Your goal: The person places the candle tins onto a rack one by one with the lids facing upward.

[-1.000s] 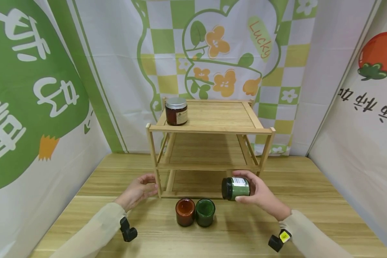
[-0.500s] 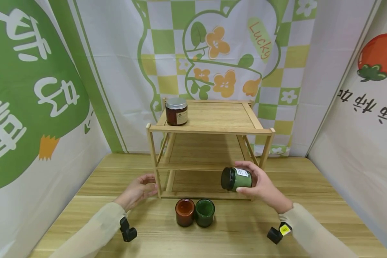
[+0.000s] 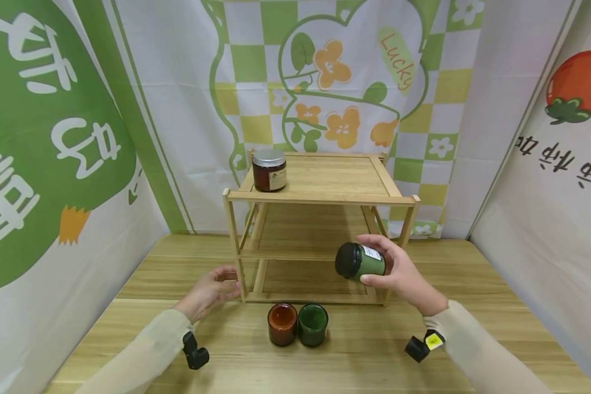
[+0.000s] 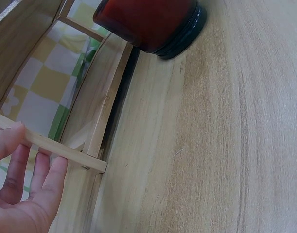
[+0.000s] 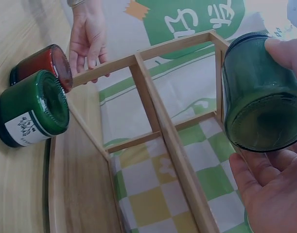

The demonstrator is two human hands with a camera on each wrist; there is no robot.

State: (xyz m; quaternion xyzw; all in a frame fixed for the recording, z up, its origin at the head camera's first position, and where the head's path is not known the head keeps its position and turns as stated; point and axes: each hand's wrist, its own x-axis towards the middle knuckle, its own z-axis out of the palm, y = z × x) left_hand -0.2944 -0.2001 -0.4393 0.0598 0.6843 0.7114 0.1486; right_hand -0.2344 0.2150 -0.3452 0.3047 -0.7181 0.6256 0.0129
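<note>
Cartoon-printed cloth walls, wooden table

Light wooden table carried a three-tier bamboo rack set toward its back. Rack's top tier held one brown jar with silver lid, at the left rear corner. On the table just before the rack stood a red-brown jar and a green jar, touching
</note>
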